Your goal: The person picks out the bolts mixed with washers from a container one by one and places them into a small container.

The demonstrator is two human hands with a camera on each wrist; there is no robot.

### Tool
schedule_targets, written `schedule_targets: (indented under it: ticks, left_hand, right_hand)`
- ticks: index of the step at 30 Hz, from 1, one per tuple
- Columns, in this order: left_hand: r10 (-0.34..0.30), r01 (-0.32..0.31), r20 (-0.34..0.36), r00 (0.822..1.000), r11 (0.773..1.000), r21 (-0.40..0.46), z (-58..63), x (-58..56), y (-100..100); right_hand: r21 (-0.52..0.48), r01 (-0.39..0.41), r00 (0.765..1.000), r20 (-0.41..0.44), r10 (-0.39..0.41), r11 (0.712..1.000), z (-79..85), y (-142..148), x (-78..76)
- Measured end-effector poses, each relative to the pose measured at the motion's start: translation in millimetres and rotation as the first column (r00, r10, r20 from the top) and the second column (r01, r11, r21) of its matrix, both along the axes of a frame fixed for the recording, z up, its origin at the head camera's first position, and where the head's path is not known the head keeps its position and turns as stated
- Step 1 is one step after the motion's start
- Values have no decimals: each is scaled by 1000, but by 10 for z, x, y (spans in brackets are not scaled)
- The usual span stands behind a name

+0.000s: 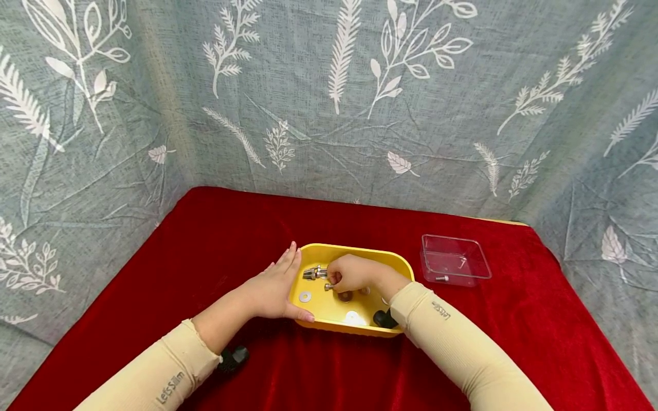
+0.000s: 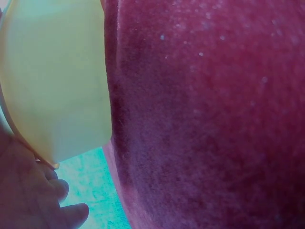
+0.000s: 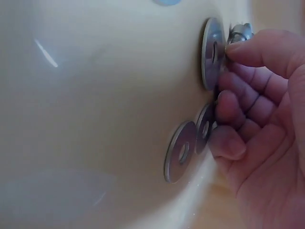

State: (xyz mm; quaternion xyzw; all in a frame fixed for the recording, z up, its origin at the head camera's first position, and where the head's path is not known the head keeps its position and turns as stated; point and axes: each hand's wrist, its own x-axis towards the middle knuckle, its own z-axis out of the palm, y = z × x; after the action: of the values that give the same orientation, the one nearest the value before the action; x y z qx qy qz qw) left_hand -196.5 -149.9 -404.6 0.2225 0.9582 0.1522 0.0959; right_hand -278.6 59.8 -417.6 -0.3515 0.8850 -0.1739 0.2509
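A yellow bin (image 1: 329,325) holds loose metal hardware. Inside it, my right hand (image 1: 354,273) pinches a small bolt (image 1: 329,286) between thumb and fingers. Just beyond those fingertips lie several other metal bolts (image 1: 315,273). In the right wrist view, a large washer (image 3: 213,55) stands out beside the thumb tip, with a smaller washer (image 3: 180,152) lower down. My left hand (image 1: 272,288) rests against the bin's left end, fingers straight along the rim and thumb lying on the near edge. The left wrist view shows the bin's outer wall (image 2: 57,81) beside that hand's fingertips.
To the right of the bin stands a clear plastic box (image 1: 456,257) with a small bolt (image 1: 442,278) in it. A red velvet cloth (image 1: 231,234) covers the table. Behind hangs a grey-green curtain (image 1: 308,114) with white leaf prints. Another washer (image 1: 305,297) lies at the bin's left.
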Motion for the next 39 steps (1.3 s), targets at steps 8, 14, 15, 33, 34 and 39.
schedule_targets:
  ticks: [8,14,15,33,34,39]
  left_hand:
    - [2,-2,1,1000,1000,-6,9,-2,-5]
    - [5,-5,11,1000,1000,-9,8,-8,-7]
    - [4,-4,12,1000,1000,-10,7,-9,-7]
    - [2,-2,13,1000,1000,-17,5,-16,-5]
    - [2,-2,13,1000,1000,-18,4,-16,-5]
    - [1,0,9,1000,1000,-19,10,-14,-5]
  right_hand:
    - [38,122,992,21,-123,992,26,21,9]
    - [22,151,987,55,-152,988,57,40,11]
    - [17,152,986,70,-153,988,60,47,11]
    - [-88,71,987,153,-57,994,77,125,-27]
    - [-104,74,985,166,-56,992,81,127,-28]
    - [-140,63,979,201,-34,988,107,138,-38]
